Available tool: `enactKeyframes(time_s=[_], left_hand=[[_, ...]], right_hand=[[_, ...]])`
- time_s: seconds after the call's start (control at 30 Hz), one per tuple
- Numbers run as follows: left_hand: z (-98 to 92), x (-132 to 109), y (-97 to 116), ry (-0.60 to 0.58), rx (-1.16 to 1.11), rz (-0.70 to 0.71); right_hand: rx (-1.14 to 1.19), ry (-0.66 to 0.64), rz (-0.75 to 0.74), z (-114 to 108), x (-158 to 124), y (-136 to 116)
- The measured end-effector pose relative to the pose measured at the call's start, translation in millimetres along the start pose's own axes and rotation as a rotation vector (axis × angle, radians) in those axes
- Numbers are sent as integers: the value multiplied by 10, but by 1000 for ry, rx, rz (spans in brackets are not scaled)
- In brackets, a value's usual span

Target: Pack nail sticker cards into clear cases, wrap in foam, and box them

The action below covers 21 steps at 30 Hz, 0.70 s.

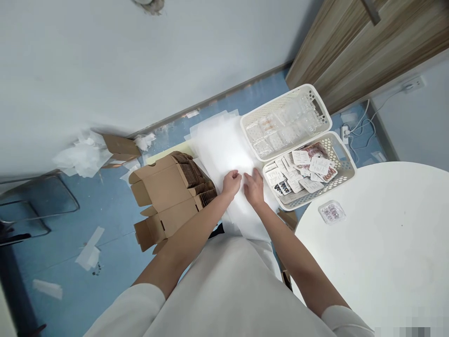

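Both hands are at a stack of thin white paper sheets [220, 140], which lies between flattened brown boxes and plastic baskets. My left hand [231, 183] rests on the sheets with its fingers curled in and thumb close to the index finger; what is between them, if anything, is too small to make out. Just to its right, my right hand [254, 188] touches the paper, fingers bent but apart. Left of the stack are the folded brown cardboard boxes [171, 187], piled in a row.
A white basket [245, 122] holds clear plastic cases; another basket [345, 175] contains printed cards. On the round white table [386, 262] lies a small clear case [331, 212]. Crumpled white paper [84, 157] and a metal-framed chair [38, 206] are at left.
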<state>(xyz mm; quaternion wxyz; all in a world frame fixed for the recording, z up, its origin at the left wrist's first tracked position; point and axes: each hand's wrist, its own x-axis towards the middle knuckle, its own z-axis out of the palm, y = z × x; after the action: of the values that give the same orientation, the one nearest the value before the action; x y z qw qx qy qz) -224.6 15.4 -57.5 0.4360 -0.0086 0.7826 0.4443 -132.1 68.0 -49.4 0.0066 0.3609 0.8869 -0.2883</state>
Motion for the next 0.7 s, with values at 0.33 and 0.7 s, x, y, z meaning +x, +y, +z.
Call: enactKeyframes(time_s=[0.33, 0.7], left_hand=[[-14, 1, 87, -8, 105, 85], [-64, 179, 114, 70, 390, 123]], right_hand=[[-5, -164, -175, 37, -67, -102], [73, -10, -85, -49, -63, -12]])
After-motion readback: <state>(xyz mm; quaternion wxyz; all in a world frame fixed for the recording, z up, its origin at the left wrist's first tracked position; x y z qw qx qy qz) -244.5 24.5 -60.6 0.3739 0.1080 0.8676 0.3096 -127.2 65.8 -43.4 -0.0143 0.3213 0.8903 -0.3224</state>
